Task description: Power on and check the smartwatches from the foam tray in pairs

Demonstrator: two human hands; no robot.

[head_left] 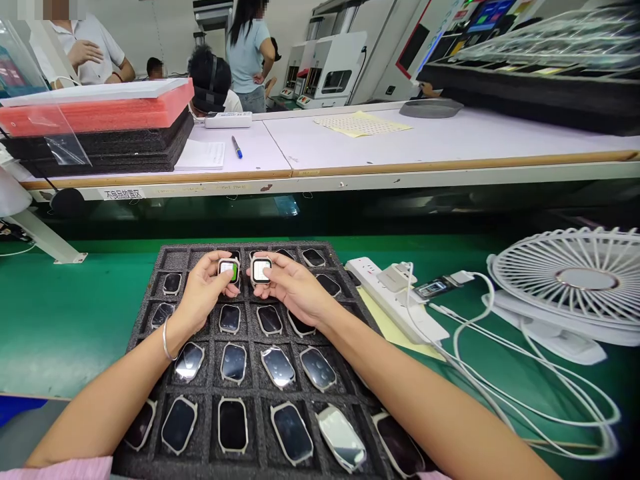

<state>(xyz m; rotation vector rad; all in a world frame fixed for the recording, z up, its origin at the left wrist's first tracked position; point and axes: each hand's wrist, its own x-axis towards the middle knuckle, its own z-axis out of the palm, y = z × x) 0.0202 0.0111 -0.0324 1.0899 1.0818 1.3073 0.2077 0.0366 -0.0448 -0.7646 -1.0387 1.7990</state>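
Note:
My left hand (207, 287) is closed around a smartwatch case (227, 269) whose screen is lit in white and green, the thumb lying on its glass. Close beside it, my right hand (287, 280) grips a second smartwatch case (261, 270) with a white lit screen, its thumb at the screen's edge. Neither case has a strap. Both are held above a black foam tray (203, 413) divided into compartments. Several more watch cases with mostly dark screens lie in it, such as a watch case (233, 425) near the front. My hands and forearms hide some compartments.
Right of the tray are a white power strip (395, 300), white cables (465, 360) and a white fan (585, 280). A raised shelf (320, 150) behind carries a pen (237, 148), foam sheets (100, 117) and stacked trays (540, 87). People are beyond it.

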